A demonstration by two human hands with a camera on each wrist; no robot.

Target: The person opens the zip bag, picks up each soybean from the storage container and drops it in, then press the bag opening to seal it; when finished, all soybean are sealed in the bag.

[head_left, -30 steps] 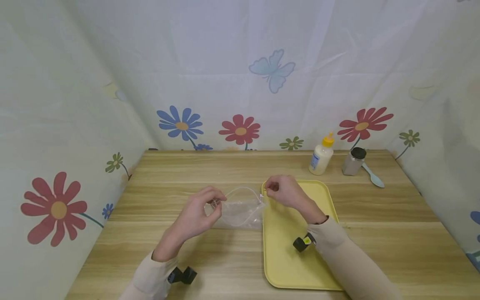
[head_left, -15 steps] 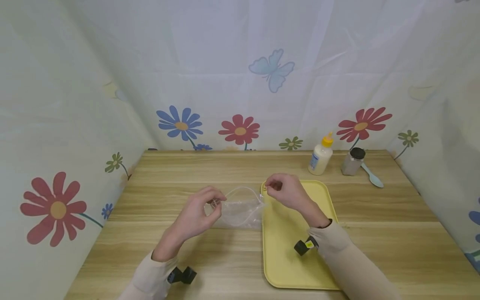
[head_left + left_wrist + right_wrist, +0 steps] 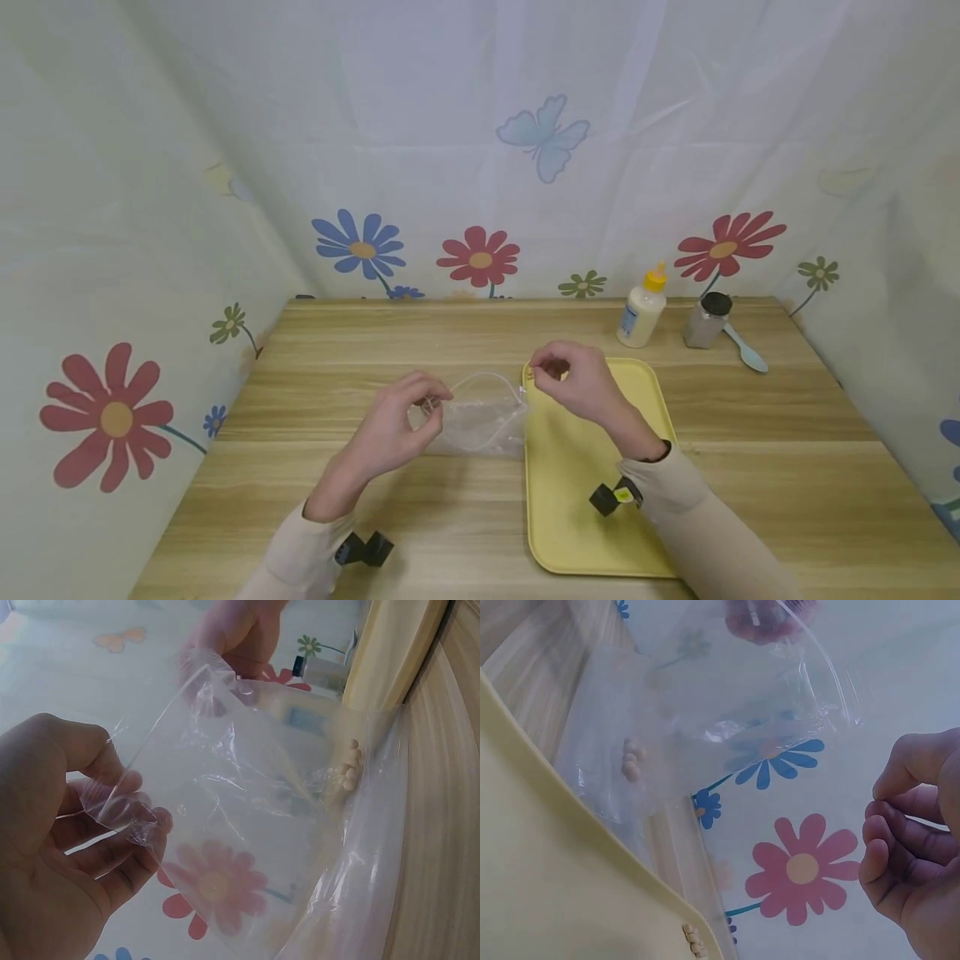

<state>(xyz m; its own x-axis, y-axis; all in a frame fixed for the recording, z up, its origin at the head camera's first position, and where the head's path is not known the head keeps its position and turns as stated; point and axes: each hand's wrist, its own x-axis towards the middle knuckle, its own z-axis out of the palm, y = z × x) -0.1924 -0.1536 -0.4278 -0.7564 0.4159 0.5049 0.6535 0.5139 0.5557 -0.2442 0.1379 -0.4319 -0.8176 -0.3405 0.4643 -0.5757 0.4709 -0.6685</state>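
A clear plastic zip bag (image 3: 225,765) has its mouth spread wide, a thin loop in the head view. Its left rim is pinched between thumb and fingers of my left hand (image 3: 401,421). Several small round beige pieces (image 3: 632,759) lie low in the bag. My right hand (image 3: 581,383) is raised over the far left corner of the yellow tray (image 3: 577,533), apart from the bag rim. Thumb and forefinger meet there, other fingers curled; nothing shows between them. More beige pieces (image 3: 694,941) lie in the tray's corner near this hand.
Behind the tray stand a bottle with a yellow nozzle cap (image 3: 642,312) and a black-lidded jar (image 3: 707,321). A pale blue spoon (image 3: 746,350) lies beside the jar. Flower-printed cloth (image 3: 412,100) encloses the wooden table (image 3: 360,342) at the back and sides.
My right hand has shifted slightly up and to the right, away from the bag rim. The left hand and the bag stay in place.
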